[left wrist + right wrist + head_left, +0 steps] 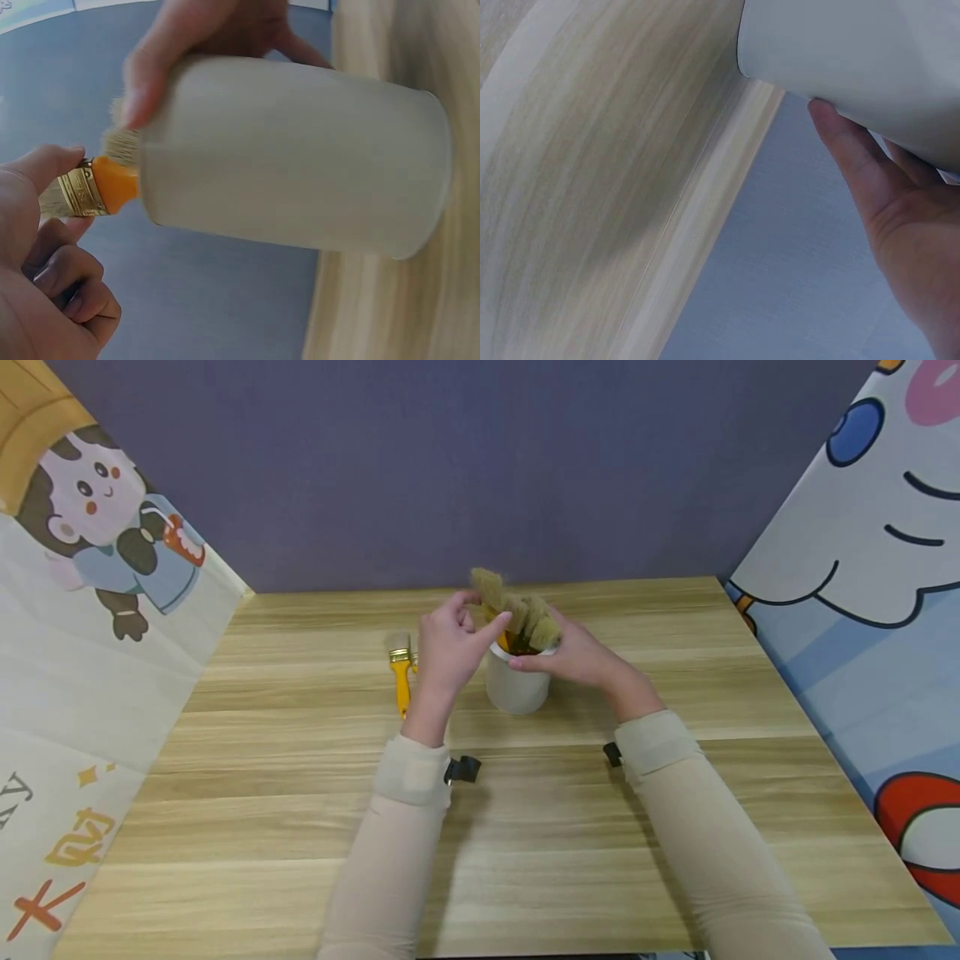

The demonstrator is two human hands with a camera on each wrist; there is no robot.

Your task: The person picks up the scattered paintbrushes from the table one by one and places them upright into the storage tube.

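A white cylindrical container (517, 685) stands on the table with several paintbrushes (534, 620) in it, bristles up. My right hand (583, 656) grips the container from the right, its thumb near the rim; the right wrist view shows its fingers (855, 154) along the side. My left hand (448, 647) pinches one paintbrush (84, 187) by its gold ferrule, between thumb and a finger, while the other fingers curl. The orange handle of that brush goes down past the container's rim, and its lower end is hidden inside.
Left of my left hand, a paintbrush (401, 672) with a yellow-orange handle lies on the wooden table (300, 793), with part of another beside it, mostly hidden by the hand. A dark blue-grey partition (450, 468) rises behind the table; printed cloths (900, 693) hang at both sides.
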